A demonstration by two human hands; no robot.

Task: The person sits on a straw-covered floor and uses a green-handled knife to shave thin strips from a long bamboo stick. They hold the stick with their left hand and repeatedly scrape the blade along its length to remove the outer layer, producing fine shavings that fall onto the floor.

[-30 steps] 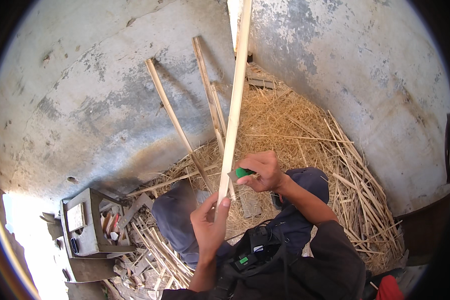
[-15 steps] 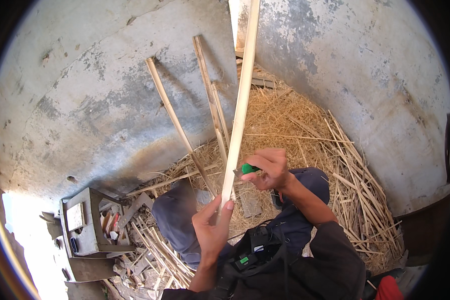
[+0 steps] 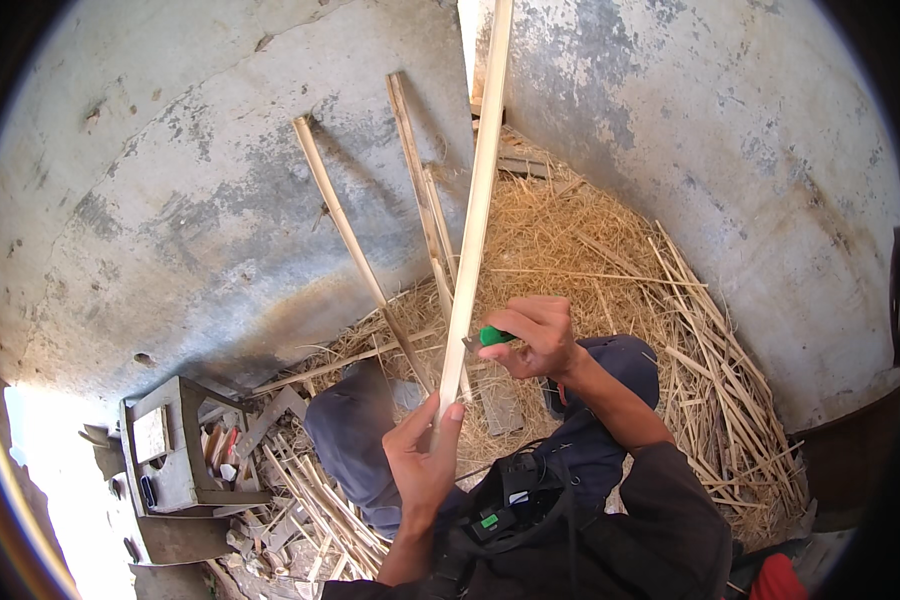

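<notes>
A long pale strip, apparently split bamboo or wood (image 3: 482,190), slants up and away from me past the top of the view. My left hand (image 3: 422,455) is closed around its lower end, thumb along the near face. My right hand (image 3: 538,338) grips a tool with a green handle (image 3: 495,336). Its short blade (image 3: 471,344) meets the right edge of the strip, a little above my left hand. Most of the handle is hidden in my fingers, so the exact kind of knife is unclear.
Several poles (image 3: 340,215) lean against the stained wall (image 3: 200,200) ahead on the left. Straw-like shavings (image 3: 580,240) cover the floor, with a heap of thin strips (image 3: 720,400) at the right. An upturned wooden stool (image 3: 185,440) holding small items stands at the left.
The strip's upper part has swung slightly left. The green-handled tool and my right hand have shifted a touch left with it; both grips stay the same.
</notes>
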